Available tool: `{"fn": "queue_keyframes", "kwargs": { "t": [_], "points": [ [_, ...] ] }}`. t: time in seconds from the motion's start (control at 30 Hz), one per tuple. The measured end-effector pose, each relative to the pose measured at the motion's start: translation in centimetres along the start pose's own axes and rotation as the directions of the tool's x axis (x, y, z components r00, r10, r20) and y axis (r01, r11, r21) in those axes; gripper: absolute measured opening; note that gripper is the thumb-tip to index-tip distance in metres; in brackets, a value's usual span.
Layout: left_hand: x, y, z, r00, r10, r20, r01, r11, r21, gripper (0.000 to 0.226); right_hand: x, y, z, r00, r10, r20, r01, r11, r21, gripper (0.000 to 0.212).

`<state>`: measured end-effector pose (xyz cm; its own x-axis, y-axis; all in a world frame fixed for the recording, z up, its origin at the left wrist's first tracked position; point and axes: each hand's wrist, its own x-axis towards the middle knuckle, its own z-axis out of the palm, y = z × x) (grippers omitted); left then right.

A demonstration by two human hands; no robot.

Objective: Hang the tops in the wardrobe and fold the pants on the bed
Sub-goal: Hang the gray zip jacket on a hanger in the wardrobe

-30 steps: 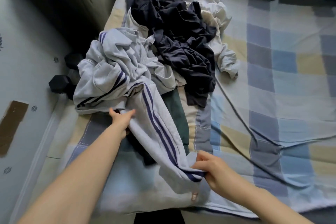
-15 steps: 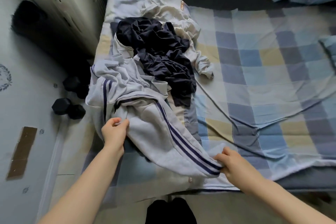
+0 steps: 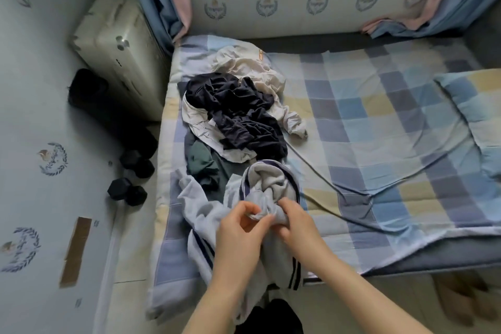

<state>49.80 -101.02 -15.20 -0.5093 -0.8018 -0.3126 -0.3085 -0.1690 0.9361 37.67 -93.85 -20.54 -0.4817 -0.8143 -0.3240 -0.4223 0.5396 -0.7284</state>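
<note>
Checked bed sheet (image 3: 379, 106) holds a clothes pile (image 3: 238, 114); nearer, left hand (image 3: 240, 228) and right hand (image 3: 294, 221) both pinch grey striped track pants (image 3: 268, 187).

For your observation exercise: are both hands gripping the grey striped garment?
Yes: the left hand and right hand both pinch the grey striped garment.
</note>
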Motion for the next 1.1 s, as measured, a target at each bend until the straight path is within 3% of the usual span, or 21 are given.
{"fn": "queue_keyframes", "kwargs": {
  "t": [0.13,0.23,0.3,0.4,0.5,0.53,0.6,0.67,0.77,0.8,0.87,0.93,1.0,1.1],
  "points": [
    [0.1,2.8,-4.5,0.987,0.082,-0.14,-0.046,0.969,0.244,0.019,0.3,-0.2,-3.8,0.986,0.024,-0.163,-0.018,0.999,0.037,0.015],
    [-0.3,4.2,-8.4,0.957,0.161,-0.24,-0.06,0.924,0.378,0.017,-0.6,1.1,-8.1,0.944,0.219,-0.248,-0.15,0.952,0.268,0.03],
    [-0.9,4.9,-10.1,0.946,0.205,-0.251,-0.086,0.906,0.415,0.014,-1.5,2.6,-10.3,0.92,0.285,-0.27,-0.167,0.906,0.389,0.029],
    [-2.2,5.9,-10.4,0.943,0.263,-0.205,-0.146,0.879,0.454,0.012,-2.6,3.6,-11.7,0.908,0.306,-0.286,-0.211,0.924,0.32,0.014],
    [-3.3,7.1,-8.2,0.923,0.355,-0.149,-0.25,0.846,0.47,0.015,-3.7,1.7,-10.9,0.896,0.251,-0.366,-0.243,0.968,0.069,0.026],
    [-3.5,7.5,-7.1,0.913,0.392,-0.114,-0.3,0.833,0.464,0.016,-4.2,0.0,-10.3,0.924,0.17,-0.342,-0.171,0.985,0.028,0.033],
    [-4.0,8.4,-4.9,0.89,0.456,0.008,-0.409,0.79,0.457,0.015,-5.7,-4.4,-9.0,0.989,-0.053,-0.141,0.061,0.997,0.054,0.043],
    [-4.2,8.8,-2.9,0.862,0.49,0.13,-0.492,0.748,0.446,0.013,-6.8,-7.5,-7.3,0.982,-0.187,0.017,0.186,0.981,0.057,0.045],
    [-4.2,8.6,-1.5,0.837,0.504,0.212,-0.546,0.746,0.382,0.01,-7.3,-8.5,-6.9,0.976,-0.148,-0.16,0.151,0.989,0.008,0.015],
    [-4.1,8.2,-1.4,0.837,0.499,0.226,-0.548,0.772,0.323,0.013,-7.5,-8.1,-7.2,0.974,-0.093,-0.205,0.108,0.992,0.064,0.019],
    [-3.7,6.7,-1.9,0.859,0.476,0.189,-0.511,0.815,0.271,0.03,-8.1,-7.2,-8.0,0.979,0.012,-0.204,0.04,0.967,0.251,0.024],
    [-2.5,4.0,-2.9,0.9,0.424,0.106,-0.427,0.803,0.415,0.048,-8.8,-6.7,-8.5,0.984,0.055,-0.167,0.031,0.881,0.473,0.017],
    [-1.5,1.1,-3.7,0.974,0.222,0.036,-0.207,0.821,0.533,0.058,-9.3,-6.4,-8.6,0.985,0.091,-0.148,0.025,0.77,0.637,0.017],
    [-0.9,-2.6,-4.4,0.992,-0.128,0.015,0.109,0.9,0.422,0.064,-9.8,-6.3,-8.8,0.98,0.146,-0.132,0.008,0.64,0.769,0.02]
  ]
}}
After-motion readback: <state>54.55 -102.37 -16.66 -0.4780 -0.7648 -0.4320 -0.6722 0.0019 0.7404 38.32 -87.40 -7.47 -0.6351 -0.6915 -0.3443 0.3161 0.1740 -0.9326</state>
